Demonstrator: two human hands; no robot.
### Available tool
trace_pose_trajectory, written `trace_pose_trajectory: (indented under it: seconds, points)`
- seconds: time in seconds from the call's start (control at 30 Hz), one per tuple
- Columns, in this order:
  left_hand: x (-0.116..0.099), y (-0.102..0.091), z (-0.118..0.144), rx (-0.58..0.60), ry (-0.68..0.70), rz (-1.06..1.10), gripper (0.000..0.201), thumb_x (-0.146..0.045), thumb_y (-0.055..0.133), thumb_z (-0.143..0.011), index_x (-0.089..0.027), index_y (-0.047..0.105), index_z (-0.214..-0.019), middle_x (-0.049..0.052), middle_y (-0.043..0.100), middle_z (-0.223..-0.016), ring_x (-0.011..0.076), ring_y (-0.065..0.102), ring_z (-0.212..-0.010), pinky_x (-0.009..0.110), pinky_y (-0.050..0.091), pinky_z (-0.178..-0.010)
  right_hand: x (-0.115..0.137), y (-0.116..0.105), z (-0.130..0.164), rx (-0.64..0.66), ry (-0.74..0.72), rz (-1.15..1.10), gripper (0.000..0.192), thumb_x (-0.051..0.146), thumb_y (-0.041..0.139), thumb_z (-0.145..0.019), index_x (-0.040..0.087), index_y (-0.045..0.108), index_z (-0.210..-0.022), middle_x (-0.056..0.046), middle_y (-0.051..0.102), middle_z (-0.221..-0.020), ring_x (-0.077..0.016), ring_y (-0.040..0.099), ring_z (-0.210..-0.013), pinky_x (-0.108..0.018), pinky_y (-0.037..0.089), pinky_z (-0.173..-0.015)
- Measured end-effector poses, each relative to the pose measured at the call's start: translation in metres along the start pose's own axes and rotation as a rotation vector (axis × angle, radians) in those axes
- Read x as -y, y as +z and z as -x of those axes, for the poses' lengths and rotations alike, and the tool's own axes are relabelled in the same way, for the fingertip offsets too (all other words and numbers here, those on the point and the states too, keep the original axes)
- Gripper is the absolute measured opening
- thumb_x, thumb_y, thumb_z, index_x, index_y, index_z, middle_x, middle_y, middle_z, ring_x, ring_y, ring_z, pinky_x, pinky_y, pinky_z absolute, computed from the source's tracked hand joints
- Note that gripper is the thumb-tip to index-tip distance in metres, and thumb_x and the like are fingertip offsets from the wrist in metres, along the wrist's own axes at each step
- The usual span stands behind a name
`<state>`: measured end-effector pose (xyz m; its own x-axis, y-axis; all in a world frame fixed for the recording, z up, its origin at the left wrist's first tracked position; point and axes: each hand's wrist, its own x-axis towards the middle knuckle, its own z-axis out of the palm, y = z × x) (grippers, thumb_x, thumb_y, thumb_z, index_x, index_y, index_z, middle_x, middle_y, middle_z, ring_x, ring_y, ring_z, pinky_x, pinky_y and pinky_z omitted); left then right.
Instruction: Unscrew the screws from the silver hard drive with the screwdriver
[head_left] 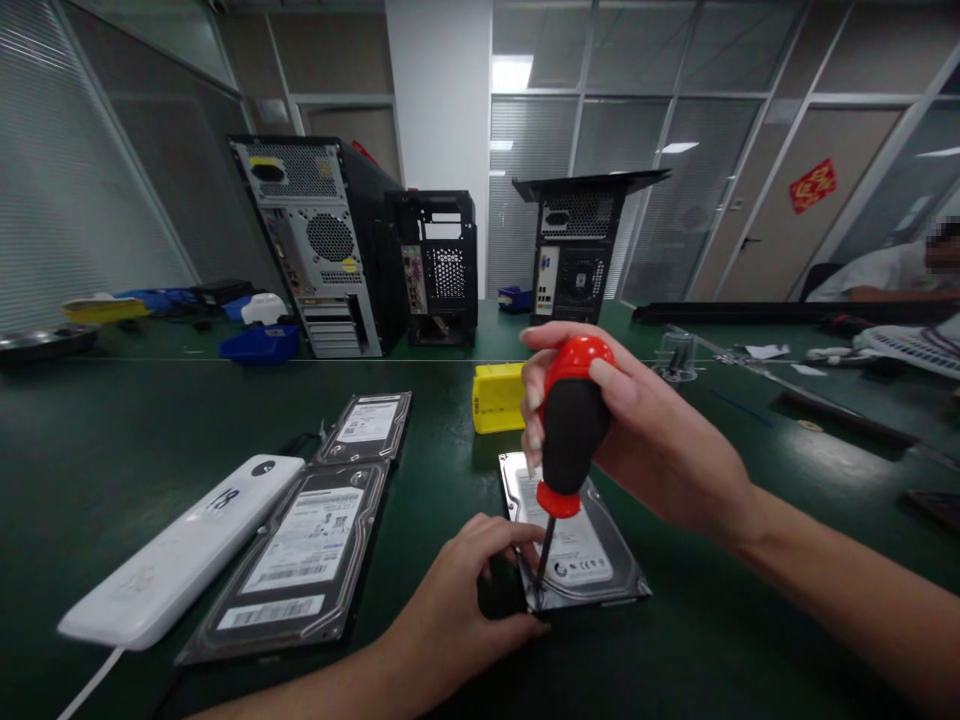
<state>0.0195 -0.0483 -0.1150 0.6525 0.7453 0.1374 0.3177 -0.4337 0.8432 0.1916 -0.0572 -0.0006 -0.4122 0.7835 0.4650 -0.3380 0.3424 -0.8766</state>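
My right hand [660,440] grips a screwdriver [568,430] with a stubby black and red handle, held upright. Its thin shaft comes down onto the near left corner of a hard drive [581,545] lying flat on the green table. My left hand [457,610] rests at that same corner, fingers curled against the drive's edge and around a small dark object that I cannot make out. Two more hard drives lie to the left, one near [300,560] and one farther back [367,425].
A white oblong device [184,550] with a cable lies far left. A yellow box [497,397] sits behind the drive. Three open computer cases [330,245] stand at the back, with blue trays [259,343] nearby. Another person's arm [885,275] rests at the far right.
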Motion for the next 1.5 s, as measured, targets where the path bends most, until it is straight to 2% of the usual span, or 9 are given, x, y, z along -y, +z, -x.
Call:
trace_pose_trajectory:
  seconds: [0.13,0.27,0.43,0.6,0.73,0.93,1.2,1.3,1.5]
  points:
    - [0.002,0.001,-0.001,-0.02,0.022,0.006,0.057,-0.009,0.078,-0.062,-0.022,0.058,-0.114,0.001,0.061,-0.097,0.0187,0.054,-0.088,0.027,0.039,-0.072,-0.004,-0.001,-0.003,-0.054,-0.07,-0.004,0.018,0.024,0.064,-0.081,0.023,0.051,-0.093,0.003,0.054,-0.089,-0.0083,0.06,-0.069,-0.023,0.053,-0.062]
    - [0.002,0.002,-0.002,-0.005,-0.009,0.016,0.056,-0.01,0.079,-0.062,-0.021,0.059,-0.113,0.0,0.061,-0.092,0.0174,0.054,-0.084,0.027,0.039,-0.073,-0.004,-0.004,-0.005,-0.04,-0.062,-0.052,0.018,0.023,0.06,-0.083,0.023,0.042,-0.086,0.007,0.052,-0.067,-0.0048,0.051,-0.047,-0.019,0.046,-0.047]
    - [-0.001,0.001,-0.001,0.002,-0.041,0.01,0.053,-0.013,0.08,-0.061,-0.021,0.061,-0.11,0.0,0.062,-0.092,0.0178,0.055,-0.085,0.027,0.039,-0.073,0.0,-0.005,-0.003,-0.023,-0.001,-0.106,0.021,0.036,0.038,-0.091,0.021,0.05,-0.099,0.0,0.054,-0.076,-0.0111,0.056,-0.061,-0.029,0.05,-0.058]
    - [-0.002,0.001,0.001,0.0,-0.029,0.017,0.051,-0.019,0.081,-0.062,-0.023,0.061,-0.11,-0.001,0.063,-0.092,0.0172,0.055,-0.085,0.027,0.039,-0.074,-0.001,-0.003,-0.004,-0.062,-0.029,-0.049,0.007,0.024,0.054,-0.087,0.02,0.053,-0.092,0.001,0.057,-0.086,-0.01,0.06,-0.072,-0.025,0.053,-0.068]
    - [-0.002,-0.001,0.0,0.017,0.012,0.041,0.051,-0.021,0.08,-0.065,-0.023,0.06,-0.112,-0.002,0.064,-0.092,0.0163,0.056,-0.085,0.026,0.039,-0.072,-0.001,-0.004,-0.006,-0.088,-0.051,-0.066,0.016,0.018,0.062,-0.08,0.023,0.046,-0.084,0.006,0.053,-0.067,-0.0063,0.052,-0.053,-0.021,0.048,-0.054]
    - [-0.006,-0.002,0.0,0.012,-0.01,0.049,0.049,-0.022,0.08,-0.065,-0.021,0.061,-0.11,-0.001,0.064,-0.091,0.0163,0.055,-0.082,0.026,0.04,-0.071,0.0,-0.009,-0.002,-0.069,0.013,-0.097,0.029,0.04,0.038,-0.091,0.021,0.056,-0.104,-0.002,0.053,-0.082,-0.0129,0.055,-0.07,-0.029,0.051,-0.065]
    - [-0.005,-0.001,0.0,0.004,0.006,0.112,0.047,-0.019,0.08,-0.066,-0.02,0.062,-0.109,-0.001,0.064,-0.089,0.0151,0.055,-0.079,0.025,0.04,-0.07,-0.005,-0.012,-0.008,-0.118,-0.008,-0.091,0.003,0.021,0.054,-0.086,0.023,0.053,-0.087,0.003,0.054,-0.077,-0.0079,0.055,-0.064,-0.022,0.05,-0.06]
    - [-0.005,-0.001,-0.001,0.005,0.016,0.139,0.046,-0.019,0.079,-0.067,-0.02,0.062,-0.11,-0.001,0.064,-0.089,0.0148,0.055,-0.079,0.025,0.041,-0.071,-0.005,-0.011,-0.008,-0.089,-0.016,-0.154,0.007,0.03,0.051,-0.087,0.023,0.052,-0.089,0.003,0.049,-0.068,-0.0077,0.048,-0.055,-0.021,0.046,-0.052]
    - [-0.008,-0.002,-0.001,0.007,-0.005,0.114,0.046,-0.019,0.078,-0.067,-0.019,0.062,-0.11,0.0,0.064,-0.09,0.0156,0.056,-0.08,0.026,0.041,-0.071,-0.003,-0.008,-0.004,-0.112,0.03,-0.096,0.029,0.038,0.039,-0.091,0.021,0.059,-0.104,-0.004,0.052,-0.087,-0.0133,0.054,-0.072,-0.029,0.05,-0.064]
